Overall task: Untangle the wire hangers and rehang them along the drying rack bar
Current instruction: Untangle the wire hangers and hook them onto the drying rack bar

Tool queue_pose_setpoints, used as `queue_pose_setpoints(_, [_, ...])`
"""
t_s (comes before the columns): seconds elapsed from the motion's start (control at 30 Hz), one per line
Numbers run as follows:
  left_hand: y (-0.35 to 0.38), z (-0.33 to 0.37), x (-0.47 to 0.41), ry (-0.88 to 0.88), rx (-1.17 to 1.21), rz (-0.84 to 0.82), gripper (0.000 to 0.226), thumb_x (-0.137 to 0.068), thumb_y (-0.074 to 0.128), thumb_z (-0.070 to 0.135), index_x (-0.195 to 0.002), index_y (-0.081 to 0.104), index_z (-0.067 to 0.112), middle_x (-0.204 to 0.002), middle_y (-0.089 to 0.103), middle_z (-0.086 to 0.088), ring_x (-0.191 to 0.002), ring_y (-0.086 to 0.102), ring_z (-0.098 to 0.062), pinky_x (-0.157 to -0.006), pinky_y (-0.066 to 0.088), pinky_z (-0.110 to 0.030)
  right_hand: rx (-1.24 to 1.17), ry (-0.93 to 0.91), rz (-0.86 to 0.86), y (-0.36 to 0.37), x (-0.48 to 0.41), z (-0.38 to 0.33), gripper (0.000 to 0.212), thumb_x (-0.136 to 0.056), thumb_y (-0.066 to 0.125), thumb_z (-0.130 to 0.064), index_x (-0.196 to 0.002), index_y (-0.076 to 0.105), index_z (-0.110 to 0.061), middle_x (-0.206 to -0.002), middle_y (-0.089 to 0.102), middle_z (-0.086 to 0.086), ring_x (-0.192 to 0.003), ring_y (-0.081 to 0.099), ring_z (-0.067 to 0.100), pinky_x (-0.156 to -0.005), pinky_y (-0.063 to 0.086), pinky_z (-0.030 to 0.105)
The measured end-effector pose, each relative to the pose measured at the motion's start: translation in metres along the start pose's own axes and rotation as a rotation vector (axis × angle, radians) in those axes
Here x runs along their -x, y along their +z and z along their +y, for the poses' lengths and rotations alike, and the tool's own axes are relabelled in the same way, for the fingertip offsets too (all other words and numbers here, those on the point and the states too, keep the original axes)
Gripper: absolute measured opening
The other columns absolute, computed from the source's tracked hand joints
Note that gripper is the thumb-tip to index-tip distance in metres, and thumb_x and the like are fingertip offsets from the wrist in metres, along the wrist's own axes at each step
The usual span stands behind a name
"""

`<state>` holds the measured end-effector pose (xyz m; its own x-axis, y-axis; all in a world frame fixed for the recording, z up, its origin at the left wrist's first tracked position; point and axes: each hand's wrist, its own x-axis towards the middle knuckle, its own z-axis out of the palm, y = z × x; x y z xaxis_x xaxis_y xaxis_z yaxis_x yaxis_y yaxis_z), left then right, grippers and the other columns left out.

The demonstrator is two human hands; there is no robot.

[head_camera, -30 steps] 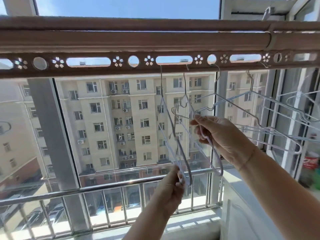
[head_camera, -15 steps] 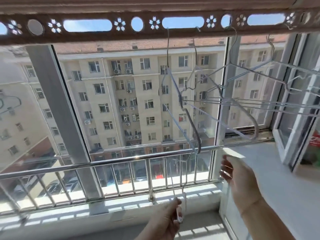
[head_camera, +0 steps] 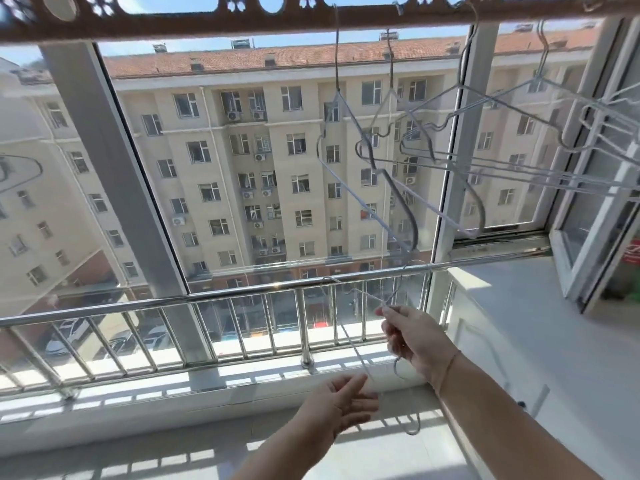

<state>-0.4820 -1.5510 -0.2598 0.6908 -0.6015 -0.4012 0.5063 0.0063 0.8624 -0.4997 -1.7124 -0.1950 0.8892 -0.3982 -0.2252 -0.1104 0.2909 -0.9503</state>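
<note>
Head cam: right hand [head_camera: 412,341] is gripping the loose hanger [head_camera: 356,351], left hand [head_camera: 341,403] is hovering open below, rack bar [head_camera: 173,27] is sitting way up top.

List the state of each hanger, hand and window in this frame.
loose hanger: off the drying rack bar, held low.
right hand: pinching the loose hanger.
left hand: open, holding nothing.
hung hangers: hooked on the drying rack bar, overlapping, seemingly tangled.
window sash: swung open.
</note>
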Motion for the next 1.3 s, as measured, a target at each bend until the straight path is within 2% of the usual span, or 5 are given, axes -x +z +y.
queue_pose_setpoints(0.27, [-0.03,0.042,-0.015,0.802,-0.928,0.554,0.051,-0.08,0.067,0.037,-0.125,0.053,0.015,-0.122,0.053,-0.001,-0.116,0.045,-0.013,-0.1,0.034,-0.027,0.76,-0.439,-0.049,-0.015,-0.006,0.0,0.023,-0.093,0.051,-0.016,-0.078,0.066,-0.025,-0.058,0.053,0.002,-0.055,0.045,0.014,-0.055,0.037,0.024])
queue_pose_setpoints(0.57, [-0.018,0.07,-0.012,0.959,-1.174,0.586,0.043,-0.084,0.047,0.056,-0.112,0.055,0.025,-0.114,0.044,0.014,-0.112,0.036,-0.004,-0.094,0.029,-0.025,0.986,-0.659,-0.091,-0.023,-0.014,-0.007,0.027,-0.092,0.053,-0.022,-0.077,0.058,-0.044,-0.087,0.064,-0.003,-0.086,0.057,0.013,-0.082,0.048,0.037])
queue_pose_setpoints(0.9, [0.031,0.099,0.008,0.124,-0.104,-0.14,0.02,-0.093,0.052,0.012,-0.105,0.065,0.004,-0.068,0.063,-0.003,-0.057,0.054,-0.01,-0.055,0.04,-0.02,0.776,-0.733,0.235,-0.023,0.013,-0.011,0.021,-0.089,0.058,-0.024,-0.109,0.064,-0.021,-0.103,0.052,0.0,-0.095,0.054,0.012,-0.087,0.044,0.022])
queue_pose_setpoints(1.13, [0.066,0.121,0.001,0.124,0.097,-0.174,0.02,-0.089,0.056,0.009,-0.107,0.061,0.001,-0.081,0.069,-0.008,-0.066,0.059,-0.012,-0.055,0.046,-0.019,0.335,-0.232,-0.039,-0.007,0.086,-0.009,0.044,-0.08,0.051,-0.057,-0.09,0.064,-0.015,-0.08,0.066,-0.001,-0.071,0.064,0.01,-0.063,0.052,0.024])
queue_pose_setpoints(1.3, [0.087,0.14,-0.003,0.188,0.18,-0.161,0.015,-0.091,0.052,0.007,-0.102,0.06,0.001,-0.073,0.069,-0.006,-0.063,0.058,-0.011,-0.053,0.043,-0.018,0.421,-0.257,-0.019,-0.011,0.091,-0.023,0.008,-0.088,0.058,-0.021,-0.089,0.063,-0.014,-0.079,0.068,0.003,-0.066,0.065,0.009,-0.06,0.053,0.024])
